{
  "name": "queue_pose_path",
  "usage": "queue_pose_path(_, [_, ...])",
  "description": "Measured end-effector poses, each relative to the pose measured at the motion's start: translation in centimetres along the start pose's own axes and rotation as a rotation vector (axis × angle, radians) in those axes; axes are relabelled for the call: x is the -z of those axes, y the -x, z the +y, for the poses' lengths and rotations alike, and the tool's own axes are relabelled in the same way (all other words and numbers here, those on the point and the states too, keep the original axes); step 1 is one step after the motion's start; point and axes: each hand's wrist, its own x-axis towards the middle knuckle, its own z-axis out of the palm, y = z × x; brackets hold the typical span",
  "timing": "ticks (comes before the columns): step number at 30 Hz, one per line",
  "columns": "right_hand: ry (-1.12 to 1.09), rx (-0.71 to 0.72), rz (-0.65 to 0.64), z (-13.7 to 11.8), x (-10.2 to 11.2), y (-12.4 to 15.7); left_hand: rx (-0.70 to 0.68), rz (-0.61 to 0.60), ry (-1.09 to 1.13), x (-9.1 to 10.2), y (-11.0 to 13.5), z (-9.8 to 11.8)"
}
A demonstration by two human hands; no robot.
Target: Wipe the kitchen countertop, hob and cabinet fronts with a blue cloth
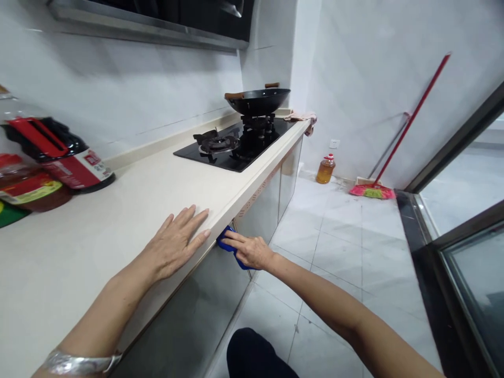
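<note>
My left hand [175, 244] lies flat near the front edge of the pale countertop [129, 220], fingers spread, with nothing under it that I can see. Below the counter's lip, my right hand [252, 251] grips a blue cloth [241, 261] and presses it against the front of the cabinet [260, 220], close to a gap between two doors. Part of the cloth hangs beneath the fingers. The palm side of this hand is hidden.
A black gas stove [236, 144] carries a wok [258, 101] on its far burner. Sauce bottles [74, 157] stand at the left. On the tiled floor are an oil jug [325, 169] and a red-handled broom [409, 126] leaning against the wall. A dark-framed glass door [472, 262] is at the right.
</note>
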Motion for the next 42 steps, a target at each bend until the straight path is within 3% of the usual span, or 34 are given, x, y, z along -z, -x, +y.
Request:
queue_pose_path(5, [0.102,0.002,0.039,1.8,-0.1,-0.4,0.010,-0.015,-0.006,-0.3,-3.0,0.6])
queue_pose_path(9, [0.178,-0.037,0.069,3.1,-0.9,-0.5,0.038,0.018,0.043,-1.1,-3.6,0.5])
queue_pose_path(12, [0.079,-0.072,0.111,3.4,-1.6,-0.5,0.032,0.033,0.056,-1.2,-3.4,0.5])
queue_pose_path(15, [-0.195,-0.094,0.241,3.1,-2.6,-0.5,0.038,0.042,0.067,-1.0,-3.3,0.7])
queue_pose_path(17, [-0.509,-0.260,0.425,3.0,-3.7,-0.5,0.048,0.046,0.078,-0.9,-3.3,0.8])
queue_pose_path(20, [-0.875,-0.643,0.651,3.0,-5.7,0.3,0.050,0.045,0.096,-0.8,-3.3,0.8])
queue_pose_path(22, [-0.942,-0.766,0.683,2.9,-6.9,1.2,0.053,0.039,0.108,-0.7,-3.2,0.8])
queue_pose_path(25, [-0.973,-0.827,0.688,1.6,-7.9,2.2,0.065,0.033,0.119,-0.6,-3.1,0.7])
queue_pose_path(29, [-0.941,-0.803,0.732,-3.4,-7.5,0.2,0.074,0.038,0.122,-0.5,-3.2,0.7])
queue_pose_path(32, [-0.770,-0.707,0.756,-7.6,-6.6,-2.9,0.070,0.047,0.125,-0.6,-3.3,0.5])
queue_pose_path(34, [-0.664,-0.692,0.746,-9.1,-6.3,-4.6,0.056,0.062,0.119,-0.8,-3.3,0.2])
queue_pose_path(38, [-0.624,-0.657,0.710,-8.0,-7.6,-5.6,0.005,0.102,0.070,-1.4,-3.2,-0.5])
queue_pose_path(42, [-0.695,-0.653,0.851,-5.2,-11.4,-5.4,-0.030,0.124,0.023,-1.7,-3.3,-1.0])
